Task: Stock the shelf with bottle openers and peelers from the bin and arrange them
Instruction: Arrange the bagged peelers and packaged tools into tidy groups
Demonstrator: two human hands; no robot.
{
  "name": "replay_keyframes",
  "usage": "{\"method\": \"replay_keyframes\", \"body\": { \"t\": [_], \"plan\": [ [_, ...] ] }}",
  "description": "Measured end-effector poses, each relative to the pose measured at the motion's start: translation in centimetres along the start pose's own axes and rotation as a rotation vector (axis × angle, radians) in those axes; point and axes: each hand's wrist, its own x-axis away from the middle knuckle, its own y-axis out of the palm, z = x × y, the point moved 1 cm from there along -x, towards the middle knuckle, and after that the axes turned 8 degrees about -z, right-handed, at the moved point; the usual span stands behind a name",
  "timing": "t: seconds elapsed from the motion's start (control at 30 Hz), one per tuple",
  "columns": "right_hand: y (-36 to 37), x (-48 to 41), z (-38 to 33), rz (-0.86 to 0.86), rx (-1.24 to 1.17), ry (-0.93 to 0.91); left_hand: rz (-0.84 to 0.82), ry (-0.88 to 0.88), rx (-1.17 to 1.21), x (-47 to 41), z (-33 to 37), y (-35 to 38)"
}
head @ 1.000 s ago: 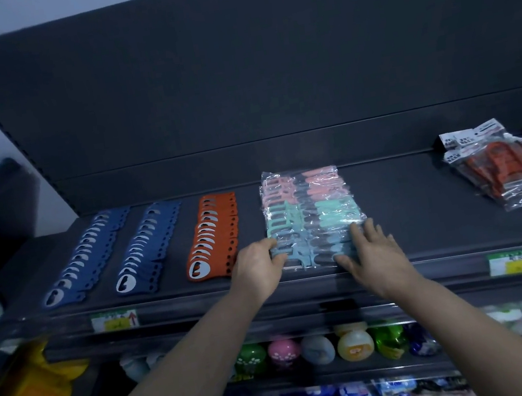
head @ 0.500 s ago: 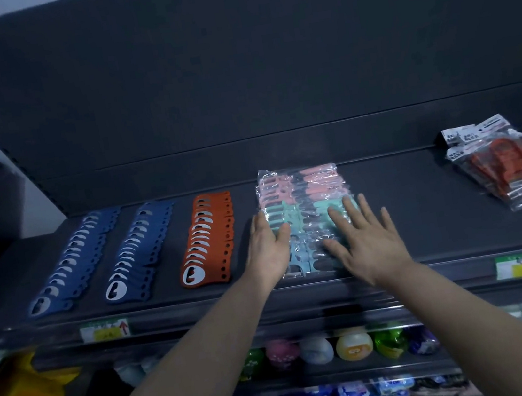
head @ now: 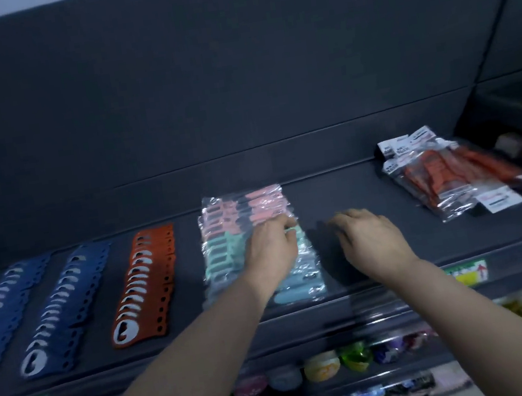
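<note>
The arranging step is judged in hand: the wrapped peeler stack (head: 227, 253) at mid shelf (head: 369, 189) is touched by the left hand (head: 272, 250), fingers bent over its right edge, grip untellable, the right hand (head: 373, 242) held beside it, loosely curled, empty; squaring is called for next.

Dark grey matte back panel (head: 237, 83) fills most of the view, with a strip of pale wall (head: 24, 6) above it. Light is dim. Lower dark shelf rail (head: 346, 384) carries blurred colourful goods. Adjoining dark shelving unit (head: 512, 88) at the right edge.
</note>
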Motion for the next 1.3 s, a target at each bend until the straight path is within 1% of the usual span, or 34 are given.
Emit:
{"method": "replay_keyframes", "body": {
  "t": [0.1,0.27,0.3,0.33,0.43,0.53,0.6,0.63,0.7,0.8,0.87,0.93,0.97,1.03,1.07,1.13,1.23,1.3],
  "plan": [
    [-1.7,0.2,5.3,0.063,0.039,0.058,-0.055,0.061,0.005,-2.6,4.8,3.3],
    [-5.0,-0.6,15.5,0.242,0.008,0.171,-0.129,0.119,-0.038,-7.2,12.5,8.2],
    [-5.6,-1.0,17.4,0.250,0.006,0.199,-0.134,0.126,-0.050,-8.1,13.9,9.0],
    [-6.2,-1.6,19.2,0.224,0.008,0.244,-0.139,0.127,-0.061,-9.0,15.1,9.8],
    [-7.3,-3.3,23.6,0.033,-0.031,0.392,-0.156,0.092,-0.041,-11.5,17.7,11.7],
    [-7.9,-4.5,25.9,-0.101,-0.121,0.451,-0.221,0.009,0.054,-12.9,19.2,13.2],
    [-7.8,-4.8,26.5,-0.196,-0.163,0.433,-0.250,-0.029,0.087,-13.4,19.5,14.1],
    [-7.6,-4.8,26.5,-0.234,-0.146,0.417,-0.250,-0.038,0.083,-13.6,19.5,14.4],
    [-7.0,-4.6,26.0,-0.253,-0.134,0.348,-0.243,-0.055,0.100,-14.0,19.4,14.5],
    [-7.3,-4.2,24.7,-0.262,-0.217,0.261,-0.236,-0.110,0.157,-14.8,18.6,13.5],
    [-8.1,-4.3,24.0,-0.227,-0.234,0.227,-0.233,-0.140,0.183,-15.2,18.0,12.6],
    [-8.7,-4.5,23.7,-0.152,-0.169,0.180,-0.231,-0.153,0.190,-15.4,17.4,11.8],
    [-8.8,-4.7,23.5,-0.145,-0.092,0.122,-0.237,-0.156,0.209,-15.2,17.2,11.6],
    [-8.3,-5.4,23.0,-0.212,0.001,-0.024,-0.269,-0.129,0.283,-14.8,16.9,11.5],
    [-8.0,-5.7,22.8,-0.255,0.006,-0.072,-0.298,-0.100,0.301,-14.5,16.8,11.6],
    [-7.7,-5.7,22.6,-0.288,-0.005,-0.086,-0.342,-0.039,0.310,-14.2,16.5,11.9],
    [-7.4,-3.9,22.4,-0.226,0.033,-0.013,-0.444,-0.006,0.346,-14.1,15.7,12.5],
    [-7.0,-2.5,22.2,-0.203,0.097,0.027,-0.457,-0.005,0.320,-13.9,15.6,12.5]
  ]
}}
